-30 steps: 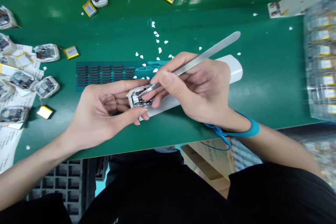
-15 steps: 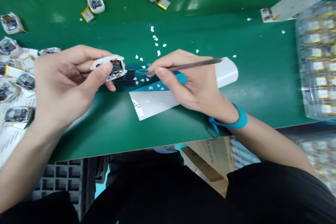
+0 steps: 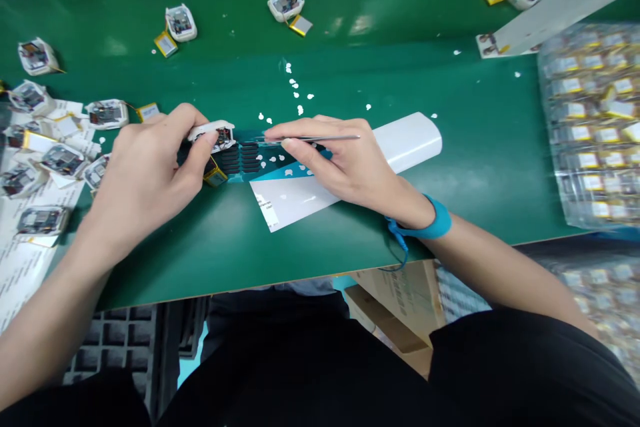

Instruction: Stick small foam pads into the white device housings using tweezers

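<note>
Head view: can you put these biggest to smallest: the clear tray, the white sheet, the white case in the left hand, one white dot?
1. Clear tray, even cut off by the picture's edge
2. White sheet, partly hidden by the right hand
3. White case, partly covered by the left hand
4. White dot

My left hand (image 3: 150,177) curls, thumb (image 3: 195,163) pinching toward a bent forefinger (image 3: 183,119); my left forearm (image 3: 50,310) slants inward. My right hand (image 3: 345,160) points left, fingers (image 3: 307,127) extended, right thumb (image 3: 307,154) pinching opposite them, my right forearm (image 3: 500,263) angling in too.
</note>
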`<state>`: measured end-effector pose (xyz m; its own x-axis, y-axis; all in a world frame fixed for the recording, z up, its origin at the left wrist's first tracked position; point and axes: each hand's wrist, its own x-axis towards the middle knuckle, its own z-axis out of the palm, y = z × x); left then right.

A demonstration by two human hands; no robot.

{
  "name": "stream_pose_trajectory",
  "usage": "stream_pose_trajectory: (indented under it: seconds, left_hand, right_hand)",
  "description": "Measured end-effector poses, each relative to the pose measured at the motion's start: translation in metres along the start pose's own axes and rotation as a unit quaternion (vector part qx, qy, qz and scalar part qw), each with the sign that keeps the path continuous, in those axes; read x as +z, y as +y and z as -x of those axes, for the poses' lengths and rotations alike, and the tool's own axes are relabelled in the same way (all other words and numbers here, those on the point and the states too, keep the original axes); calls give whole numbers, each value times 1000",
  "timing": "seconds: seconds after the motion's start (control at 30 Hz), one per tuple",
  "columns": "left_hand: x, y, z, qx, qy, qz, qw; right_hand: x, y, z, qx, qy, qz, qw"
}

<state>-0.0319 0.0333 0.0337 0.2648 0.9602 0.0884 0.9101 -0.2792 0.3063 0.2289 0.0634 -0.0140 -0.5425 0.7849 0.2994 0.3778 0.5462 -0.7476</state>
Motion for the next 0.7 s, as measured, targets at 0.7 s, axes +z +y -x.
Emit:
stream_pose_trajectory:
  seconds: [0.7]
  left_hand:
    - [7, 17, 11, 228, -38, 205, 951]
  right_hand:
    - [-2, 5, -12, -63, 48, 29, 996]
